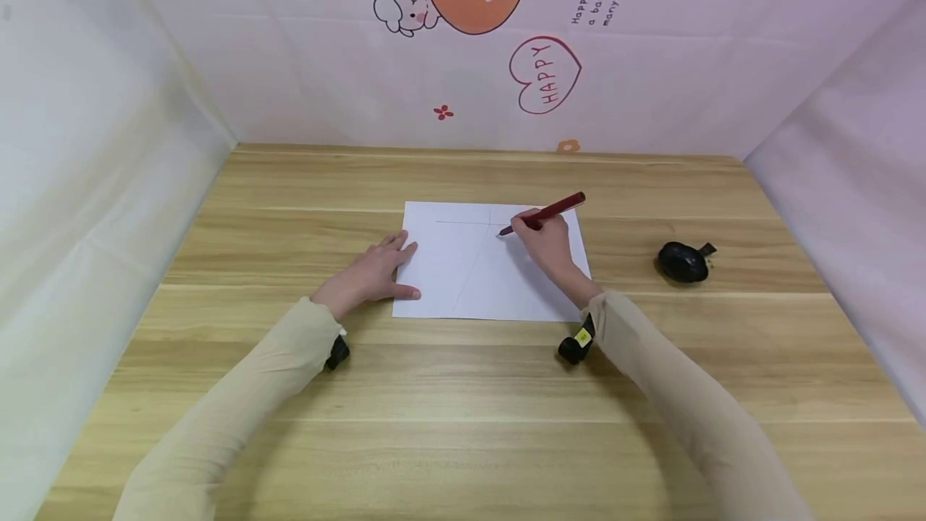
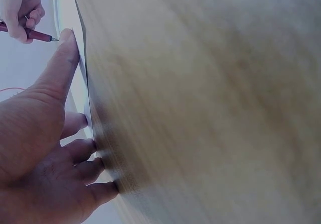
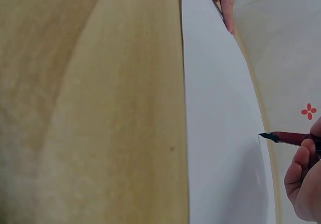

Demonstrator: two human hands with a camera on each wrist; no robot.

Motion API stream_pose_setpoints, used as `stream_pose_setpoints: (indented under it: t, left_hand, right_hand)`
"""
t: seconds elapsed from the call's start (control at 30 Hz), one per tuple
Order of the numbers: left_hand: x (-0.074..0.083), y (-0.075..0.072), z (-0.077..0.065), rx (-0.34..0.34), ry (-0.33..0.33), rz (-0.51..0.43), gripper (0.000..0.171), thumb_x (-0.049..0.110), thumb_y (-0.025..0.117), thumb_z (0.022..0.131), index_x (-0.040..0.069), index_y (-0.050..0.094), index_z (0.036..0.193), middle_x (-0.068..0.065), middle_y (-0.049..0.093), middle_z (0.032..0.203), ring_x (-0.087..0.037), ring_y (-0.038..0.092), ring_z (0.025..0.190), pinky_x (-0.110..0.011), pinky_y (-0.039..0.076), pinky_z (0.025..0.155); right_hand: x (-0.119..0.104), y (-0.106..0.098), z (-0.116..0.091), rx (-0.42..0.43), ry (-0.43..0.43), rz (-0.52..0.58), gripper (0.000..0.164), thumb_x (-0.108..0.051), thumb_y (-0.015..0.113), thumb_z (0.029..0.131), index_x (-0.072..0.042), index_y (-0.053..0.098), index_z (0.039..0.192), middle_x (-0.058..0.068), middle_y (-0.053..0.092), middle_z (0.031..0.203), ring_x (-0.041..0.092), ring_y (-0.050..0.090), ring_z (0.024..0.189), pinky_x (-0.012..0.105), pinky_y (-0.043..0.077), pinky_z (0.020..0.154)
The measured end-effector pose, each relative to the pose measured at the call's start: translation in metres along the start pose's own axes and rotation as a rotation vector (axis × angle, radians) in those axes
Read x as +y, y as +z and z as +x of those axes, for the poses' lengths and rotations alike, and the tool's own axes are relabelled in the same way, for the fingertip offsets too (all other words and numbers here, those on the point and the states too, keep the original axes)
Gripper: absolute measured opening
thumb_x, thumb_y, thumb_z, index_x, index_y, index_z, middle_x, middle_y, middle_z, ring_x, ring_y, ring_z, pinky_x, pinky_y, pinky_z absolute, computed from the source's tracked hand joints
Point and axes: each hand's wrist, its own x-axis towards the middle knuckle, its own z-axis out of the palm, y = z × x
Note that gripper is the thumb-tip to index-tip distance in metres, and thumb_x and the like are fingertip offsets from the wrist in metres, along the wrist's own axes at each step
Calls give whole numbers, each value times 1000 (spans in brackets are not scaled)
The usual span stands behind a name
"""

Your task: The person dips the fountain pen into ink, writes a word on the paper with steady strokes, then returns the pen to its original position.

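A white sheet of paper lies on the wooden table, with thin lines drawn on it: one across near the top, a short upright crossing it, and a long slant running down leftward. My right hand pinches a dark red fountain pen, its nib at the paper just below the crossing lines. In the right wrist view the pen points left over the sheet. On the sheet's left edge rests my left hand, fingers spread and thumb on the paper; the left wrist view shows its palm.
Right of the paper, a rounded black object with a short tab sits on the wooden table. Behind the table hangs a white printed cloth, with more white cloth at both sides. Black wrist devices hang below the sleeves.
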Motion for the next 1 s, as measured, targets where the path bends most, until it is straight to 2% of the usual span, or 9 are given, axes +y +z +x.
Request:
stream_pose_setpoints:
  t: [0.43,0.7,1.0]
  left_hand:
    - [2,-1,-2,-1,12,4,86,39,67,84,1,23,147,-22,9,157,-39,8,145,-56,15,116]
    - [0,-1,-1,-9,-1,1,86,40,67,84,3,22,148,-20,8,157,-37,7,146,-55,14,117]
    - [1,-2,-2,-1,10,10,86,39,67,84,0,23,147,-22,9,156,-39,8,145,-57,16,116]
  right_hand:
    - [3,-6,-8,9,11,-17,21,-20,59,86,-4,70,93,16,68,86,17,49,66,24,38,60]
    - [3,-12,-16,-22,1,-19,20,-18,58,87,-3,70,95,17,68,88,19,49,70,25,39,62]
    - [7,-18,-25,-33,28,-27,20,-21,59,87,-5,69,94,11,64,80,18,49,68,23,39,57]
